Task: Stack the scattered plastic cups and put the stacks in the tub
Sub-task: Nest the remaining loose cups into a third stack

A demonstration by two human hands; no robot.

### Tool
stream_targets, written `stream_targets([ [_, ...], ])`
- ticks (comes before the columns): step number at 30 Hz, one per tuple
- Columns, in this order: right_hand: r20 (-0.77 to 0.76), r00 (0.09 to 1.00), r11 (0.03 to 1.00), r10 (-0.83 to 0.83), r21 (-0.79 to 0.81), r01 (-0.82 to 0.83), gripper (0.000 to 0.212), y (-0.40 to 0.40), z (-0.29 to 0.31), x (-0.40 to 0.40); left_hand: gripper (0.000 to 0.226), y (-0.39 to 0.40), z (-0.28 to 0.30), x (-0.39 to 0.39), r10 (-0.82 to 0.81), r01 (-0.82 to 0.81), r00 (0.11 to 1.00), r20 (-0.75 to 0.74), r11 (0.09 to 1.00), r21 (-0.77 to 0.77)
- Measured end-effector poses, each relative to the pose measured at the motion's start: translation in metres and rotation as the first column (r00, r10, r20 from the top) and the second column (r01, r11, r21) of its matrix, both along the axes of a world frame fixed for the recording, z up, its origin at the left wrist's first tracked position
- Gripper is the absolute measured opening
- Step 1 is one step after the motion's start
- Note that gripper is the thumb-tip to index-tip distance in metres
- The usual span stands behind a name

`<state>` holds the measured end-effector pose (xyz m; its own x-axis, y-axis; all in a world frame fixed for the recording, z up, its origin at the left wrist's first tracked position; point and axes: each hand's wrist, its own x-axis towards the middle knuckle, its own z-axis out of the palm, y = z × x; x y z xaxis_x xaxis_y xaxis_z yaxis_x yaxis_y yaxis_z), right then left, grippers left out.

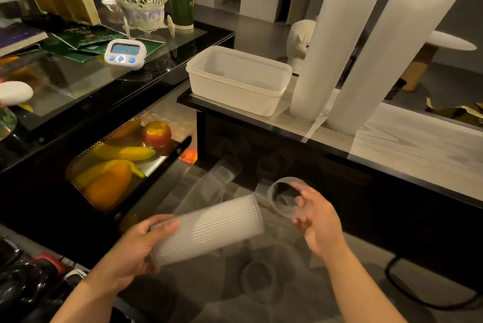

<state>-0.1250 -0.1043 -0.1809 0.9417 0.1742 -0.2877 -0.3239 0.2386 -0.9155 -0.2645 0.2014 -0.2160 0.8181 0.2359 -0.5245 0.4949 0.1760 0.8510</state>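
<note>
My left grip wraps the stack, mouth toward three o'clock, so my right grip, pinching a cup, can nest it.

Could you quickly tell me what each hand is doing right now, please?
Left hand: grips the cup stack lying sideways.
Right hand: holds a single cup by its rim, just off the stack's open end.

A white digital timer lies on the far-left glass counter, near a wicker basket. Below, bananas, an apple and an orange pepper.
</note>
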Motion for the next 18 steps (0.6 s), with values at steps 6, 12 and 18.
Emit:
stream_targets([
  [6, -0.238, 0.922, 0.952, 0.305, 0.093, -0.291, 0.026, -0.004, -0.002, -0.024, 0.098, -0.008, 0.000, -0.005, -0.085, 0.085, 0.996, 0.008, 0.996, -0.020],
  [12, -0.205, 0.883, 0.904, 0.423, 0.025, -0.427, 0.026, -0.001, 0.004, -0.021, 0.094, -0.004, 0.003, -0.006, -0.086, 0.088, 0.996, 0.031, 0.993, -0.074],
  [18, -0.192, 0.790, 0.801, 0.583, -0.030, -0.598, 0.044, 0.008, 0.001, -0.023, 0.104, 0.005, 0.004, -0.010, -0.101, 0.102, 0.994, 0.032, 0.994, -0.037],
])
